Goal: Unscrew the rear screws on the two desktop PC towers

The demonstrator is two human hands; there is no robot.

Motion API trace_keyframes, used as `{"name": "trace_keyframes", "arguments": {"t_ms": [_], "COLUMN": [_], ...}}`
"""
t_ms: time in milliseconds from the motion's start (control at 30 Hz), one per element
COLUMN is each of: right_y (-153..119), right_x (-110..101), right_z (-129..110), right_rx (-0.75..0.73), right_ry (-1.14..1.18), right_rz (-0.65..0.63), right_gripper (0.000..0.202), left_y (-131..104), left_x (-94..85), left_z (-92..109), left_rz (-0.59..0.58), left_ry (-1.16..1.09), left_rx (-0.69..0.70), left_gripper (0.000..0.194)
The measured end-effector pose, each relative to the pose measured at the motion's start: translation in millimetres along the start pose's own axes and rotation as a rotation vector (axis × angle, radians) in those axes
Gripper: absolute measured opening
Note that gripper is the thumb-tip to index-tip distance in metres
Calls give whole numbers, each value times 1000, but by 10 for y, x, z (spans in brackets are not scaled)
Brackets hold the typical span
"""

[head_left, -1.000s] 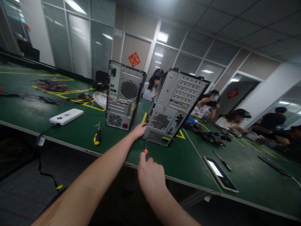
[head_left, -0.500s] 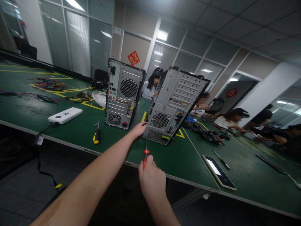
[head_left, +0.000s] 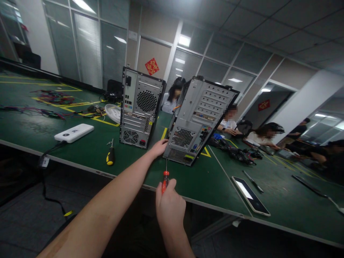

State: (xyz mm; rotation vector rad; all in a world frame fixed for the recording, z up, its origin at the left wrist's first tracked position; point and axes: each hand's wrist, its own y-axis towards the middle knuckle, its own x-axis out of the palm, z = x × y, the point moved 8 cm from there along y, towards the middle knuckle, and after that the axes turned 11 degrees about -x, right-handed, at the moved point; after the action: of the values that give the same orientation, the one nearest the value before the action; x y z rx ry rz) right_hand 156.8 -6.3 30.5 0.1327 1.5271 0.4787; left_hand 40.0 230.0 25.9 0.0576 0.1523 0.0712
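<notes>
My right hand (head_left: 170,204) is closed round the red and black handle of a screwdriver (head_left: 166,173). The screwdriver's thin shaft points away from me, its tip at the lower left corner of the back of a grey computer tower (head_left: 185,123). This tower stands upright, seen from behind, looking tilted in the slanted view. My left hand (head_left: 158,147) is against the tower's lower left side, and its fingers are mostly hidden there. A second computer tower (head_left: 141,107) stands to the left, its back also facing me. Nearer the edge lies a yellow and black screwdriver (head_left: 110,156).
On the green table (head_left: 139,168), a white power bank (head_left: 73,133) with a cable lies at left, near loose wires (head_left: 53,96) and a white basket (head_left: 113,113). A phone (head_left: 250,195), a pen (head_left: 253,182) and black cables (head_left: 239,154) are at right. Several people sit beyond.
My right hand and the screwdriver handle have shifted slightly left, and the grip has turned a little. The left hand and both towers have stayed in place.
</notes>
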Motion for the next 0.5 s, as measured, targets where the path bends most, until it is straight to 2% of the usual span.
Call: {"name": "trace_keyframes", "arguments": {"t_ms": [300, 500], "right_y": [-32, -39], "right_x": [74, 95], "right_z": [137, 132], "right_rx": [151, 149], "right_ry": [249, 258], "right_rz": [-91, -108], "right_gripper": [16, 17], "left_y": [2, 30], "left_x": [-3, -5], "left_z": [3, -25], "left_rz": [1, 8], "left_ry": [6, 5], "left_rx": [0, 4], "left_gripper": [48, 48]}}
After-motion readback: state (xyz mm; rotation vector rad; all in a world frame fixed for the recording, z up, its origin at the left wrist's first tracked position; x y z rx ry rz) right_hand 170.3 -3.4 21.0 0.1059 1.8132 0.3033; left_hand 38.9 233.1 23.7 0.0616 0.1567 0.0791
